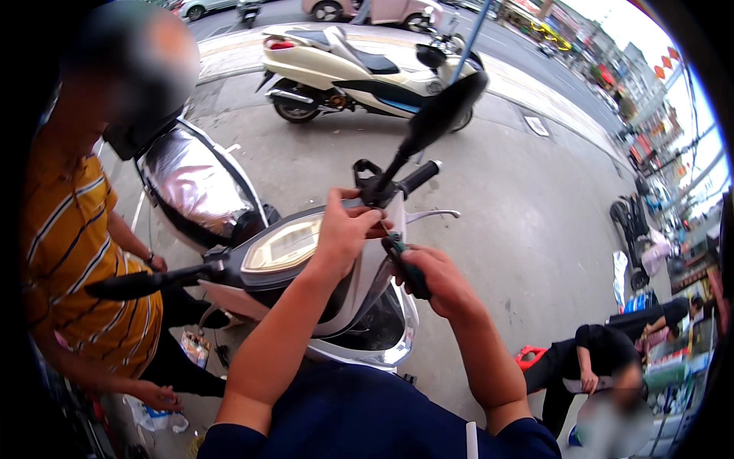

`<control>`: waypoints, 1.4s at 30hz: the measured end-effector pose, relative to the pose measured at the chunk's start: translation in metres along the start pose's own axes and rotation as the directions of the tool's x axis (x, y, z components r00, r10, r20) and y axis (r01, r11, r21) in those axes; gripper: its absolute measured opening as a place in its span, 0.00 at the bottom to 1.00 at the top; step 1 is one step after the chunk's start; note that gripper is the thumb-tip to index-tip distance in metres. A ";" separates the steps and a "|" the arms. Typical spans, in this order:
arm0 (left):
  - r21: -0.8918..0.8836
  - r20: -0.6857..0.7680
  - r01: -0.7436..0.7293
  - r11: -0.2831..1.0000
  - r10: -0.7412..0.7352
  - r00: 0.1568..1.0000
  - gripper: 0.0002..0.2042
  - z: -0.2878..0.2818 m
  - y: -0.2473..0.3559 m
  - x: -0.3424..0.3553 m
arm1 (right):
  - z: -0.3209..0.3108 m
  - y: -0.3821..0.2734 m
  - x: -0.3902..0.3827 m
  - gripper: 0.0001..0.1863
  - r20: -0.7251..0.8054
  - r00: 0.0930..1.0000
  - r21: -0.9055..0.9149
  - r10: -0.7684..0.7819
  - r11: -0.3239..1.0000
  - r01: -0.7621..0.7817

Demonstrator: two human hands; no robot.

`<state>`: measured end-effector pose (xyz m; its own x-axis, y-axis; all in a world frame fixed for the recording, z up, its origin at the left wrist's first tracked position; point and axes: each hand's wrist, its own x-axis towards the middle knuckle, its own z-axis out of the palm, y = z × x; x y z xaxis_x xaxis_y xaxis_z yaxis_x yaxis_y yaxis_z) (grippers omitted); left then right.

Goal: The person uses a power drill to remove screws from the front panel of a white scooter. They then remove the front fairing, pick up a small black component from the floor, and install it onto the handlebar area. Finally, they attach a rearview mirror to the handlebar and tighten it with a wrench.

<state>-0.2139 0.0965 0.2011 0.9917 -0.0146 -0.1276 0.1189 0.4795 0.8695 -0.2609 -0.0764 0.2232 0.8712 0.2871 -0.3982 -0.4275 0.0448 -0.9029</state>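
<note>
In front of me stands a white and grey electric scooter [287,249]. My left hand [344,233] reaches to its right handlebar, fingers curled and pinched just below the base of the black mirror [440,115]. What those fingertips hold, if anything, is too small to make out. My right hand [443,283] is closed around dark green and black pliers [411,271]. Their head points up toward the left fingertips, just below the handlebar grip [420,177]. A silver brake lever [436,214] sticks out to the right of the fingers.
At the left a person in a striped mustard shirt [84,260] stands close beside the scooter's left mirror [149,283]. Beyond are a silver-covered scooter [199,180] and a parked cream scooter [359,73]. Another person in dark clothes [592,348] bends over at the lower right.
</note>
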 end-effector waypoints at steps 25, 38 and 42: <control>0.430 -0.074 -0.236 0.872 0.295 0.953 0.16 -0.002 -0.009 0.008 | 0.015 0.007 0.012 0.19 0.052 0.711 -0.998 -0.701 -0.003 0.070; 0.189 -0.293 -0.309 0.932 0.353 0.888 0.21 -0.021 -0.017 0.020 | 0.000 0.008 -0.002 0.18 0.073 0.997 -0.334 -0.019 0.942 0.043; 0.134 -0.408 -0.352 0.926 0.376 0.832 0.16 -0.019 -0.015 0.015 | 0.013 0.001 0.012 0.20 0.150 0.909 -0.778 -0.390 0.521 0.352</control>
<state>-0.2018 0.1056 0.1775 0.8503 0.5256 0.0259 -0.2327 0.3314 0.9143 -0.2537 -0.0608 0.2199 0.9221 0.3866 0.0144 0.2713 -0.6197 -0.7364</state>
